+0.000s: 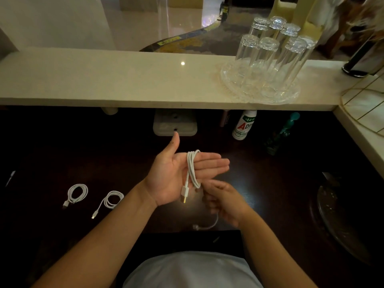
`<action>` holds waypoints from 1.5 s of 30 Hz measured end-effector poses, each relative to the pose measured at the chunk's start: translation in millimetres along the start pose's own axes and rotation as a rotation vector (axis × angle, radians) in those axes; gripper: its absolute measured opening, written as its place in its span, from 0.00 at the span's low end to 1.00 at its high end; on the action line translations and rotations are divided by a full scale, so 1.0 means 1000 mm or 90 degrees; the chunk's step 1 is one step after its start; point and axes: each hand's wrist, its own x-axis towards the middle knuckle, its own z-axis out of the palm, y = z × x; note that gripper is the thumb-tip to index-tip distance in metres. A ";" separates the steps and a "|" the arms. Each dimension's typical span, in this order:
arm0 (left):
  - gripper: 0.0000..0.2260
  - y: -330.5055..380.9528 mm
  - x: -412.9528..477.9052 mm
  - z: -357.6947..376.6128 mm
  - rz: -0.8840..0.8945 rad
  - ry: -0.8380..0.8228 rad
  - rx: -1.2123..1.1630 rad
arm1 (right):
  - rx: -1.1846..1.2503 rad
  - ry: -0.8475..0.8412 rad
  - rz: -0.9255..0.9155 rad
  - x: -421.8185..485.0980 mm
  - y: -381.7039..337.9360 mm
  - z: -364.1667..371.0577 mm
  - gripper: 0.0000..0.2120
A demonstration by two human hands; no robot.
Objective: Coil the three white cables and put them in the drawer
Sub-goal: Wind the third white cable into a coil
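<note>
In the head view, the left hand (176, 173) is flat and open, palm up, and the third cable (193, 169) is wound in loops around its fingers, the loops lying across the hand. Its plug hangs down below the palm. The right hand (224, 202), just beside the loops, is blurred; whether its grip is together cannot be told. The free tail (207, 225) lies under this hand, so it is the nearer one. Two coiled cables (78, 193) (112, 199) rest on the desk (52, 154), left of the left hand.
</note>
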 end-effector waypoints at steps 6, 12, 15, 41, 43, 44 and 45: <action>0.45 0.011 0.002 -0.011 0.057 0.109 0.051 | -0.141 0.051 0.004 -0.024 0.014 0.011 0.13; 0.44 0.011 0.005 -0.016 0.076 0.200 0.133 | -0.542 0.088 -0.124 -0.043 0.003 0.018 0.11; 0.44 0.014 0.007 -0.017 0.062 0.231 0.205 | -0.653 0.061 -0.168 -0.058 -0.012 0.020 0.13; 0.52 -0.006 0.002 -0.005 -0.163 0.004 0.169 | -0.452 -0.038 -0.196 0.036 -0.104 -0.037 0.10; 0.52 -0.003 0.001 -0.004 -0.140 -0.043 0.099 | -0.296 -0.069 -0.160 0.036 -0.078 -0.037 0.09; 0.52 -0.001 0.000 -0.003 -0.124 -0.063 0.060 | -0.210 -0.080 -0.137 0.034 -0.065 -0.032 0.08; 0.52 0.000 0.000 -0.003 -0.106 -0.078 0.020 | -0.140 -0.069 -0.109 0.032 -0.051 -0.024 0.09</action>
